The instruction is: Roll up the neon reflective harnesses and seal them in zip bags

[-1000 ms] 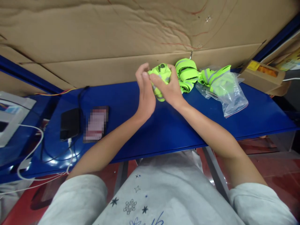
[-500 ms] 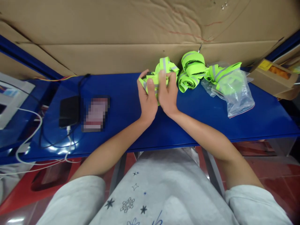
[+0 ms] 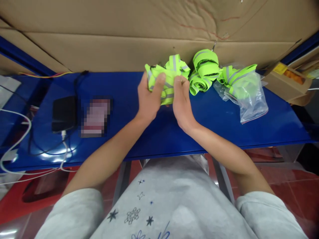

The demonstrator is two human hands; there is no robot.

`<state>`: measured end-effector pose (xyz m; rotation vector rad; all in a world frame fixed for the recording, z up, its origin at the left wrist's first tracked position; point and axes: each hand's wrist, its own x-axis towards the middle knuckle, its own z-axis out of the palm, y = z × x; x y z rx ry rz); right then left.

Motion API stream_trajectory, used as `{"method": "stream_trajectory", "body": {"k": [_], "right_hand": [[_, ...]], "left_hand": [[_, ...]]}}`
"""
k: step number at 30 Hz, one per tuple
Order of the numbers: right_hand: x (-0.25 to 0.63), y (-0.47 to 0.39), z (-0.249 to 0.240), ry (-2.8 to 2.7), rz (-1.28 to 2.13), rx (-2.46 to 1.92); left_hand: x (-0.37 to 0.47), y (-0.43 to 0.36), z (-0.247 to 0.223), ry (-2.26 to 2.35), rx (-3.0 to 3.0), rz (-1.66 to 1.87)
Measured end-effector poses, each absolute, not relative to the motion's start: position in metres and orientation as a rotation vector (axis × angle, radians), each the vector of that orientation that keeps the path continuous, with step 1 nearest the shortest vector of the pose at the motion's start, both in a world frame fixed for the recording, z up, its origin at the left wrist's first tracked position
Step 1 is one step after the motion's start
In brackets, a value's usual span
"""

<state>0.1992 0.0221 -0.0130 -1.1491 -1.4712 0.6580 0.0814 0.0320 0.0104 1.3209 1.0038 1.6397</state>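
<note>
Between my two hands is a bundle of neon-yellow reflective strap (image 3: 167, 87) with grey stripes. My left hand (image 3: 149, 96) grips its left side, thumb across the front. From the right, my right hand (image 3: 183, 99) presses on it with fingers bent together. Just behind the bundle lies another looped piece of the same strap (image 3: 176, 63), partly covered. Two rolled straps (image 3: 205, 64) are stacked to the right of my right hand. Farther right, a clear zip bag (image 3: 253, 103) has more neon strap in and over its opening.
The blue table (image 3: 214, 122) backs onto a cardboard wall (image 3: 112, 53). On the left lie a black box-shaped device (image 3: 64, 113) with a white cable and a blurred-out phone (image 3: 96, 118). An open cardboard box (image 3: 286, 84) stands at the right end.
My left hand has shifted left and turned the bundle, so more of its front shows. My right hand has lowered a little, its fingers more curled. The view has tilted slightly.
</note>
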Motion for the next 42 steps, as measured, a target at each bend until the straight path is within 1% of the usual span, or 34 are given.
{"method": "stream_trajectory", "body": {"k": [2,3,5,6,7,10,13,15,19,22,24,27,32,34,39,42], "right_hand": [[0.226,-0.007,0.011,-1.646,0.652,-1.121],[0.250,-0.022,0.020,-1.794,0.540,-1.123],[0.316,-0.052,0.026,-2.018,0.123,-1.215],[0.354,-0.065,0.024,-2.037,-0.123,-1.325],[0.392,-0.076,0.019,-1.992,-0.266,-1.504],[0.487,-0.095,-0.003,-1.900,-0.353,-1.845],[0.517,-0.093,-0.018,-1.994,-0.302,-1.836],[0.496,-0.084,-0.017,-2.017,-0.311,-1.746],[0.395,-0.067,0.002,-2.056,-0.321,-1.487],[0.321,-0.059,0.016,-2.370,-0.112,-1.262],[0.291,-0.055,0.020,-2.455,-0.108,-1.128],[0.275,-0.054,0.021,-2.400,-0.133,-1.025],[0.278,-0.066,0.031,-2.171,0.129,-1.059],[0.276,-0.072,0.037,-2.135,0.178,-1.067],[0.265,-0.079,0.037,-2.332,0.042,-1.006],[0.263,-0.079,0.030,-2.277,-0.051,-1.006]], "left_hand": [[0.062,0.026,0.022,0.919,1.221,1.530],[0.053,0.022,0.025,0.885,1.199,1.481],[0.036,0.012,0.023,0.881,1.180,1.424],[0.029,0.007,0.019,0.909,1.163,1.393],[0.024,0.003,0.014,0.943,1.140,1.353],[0.021,-0.005,-0.004,1.013,1.107,1.185],[0.028,-0.015,-0.008,0.980,1.249,1.071],[0.035,-0.024,-0.003,0.924,1.389,0.968],[0.053,-0.038,0.003,0.842,1.603,0.692],[0.063,-0.036,-0.003,0.832,1.628,0.674],[0.063,-0.032,-0.006,0.823,1.582,0.693],[0.056,-0.026,-0.007,0.785,1.528,0.670],[0.051,-0.025,-0.006,0.713,1.492,0.685],[0.052,-0.025,-0.008,0.714,1.465,0.687],[0.055,-0.024,-0.009,0.817,1.384,0.880],[0.057,-0.025,-0.005,0.984,1.184,0.914]]}}
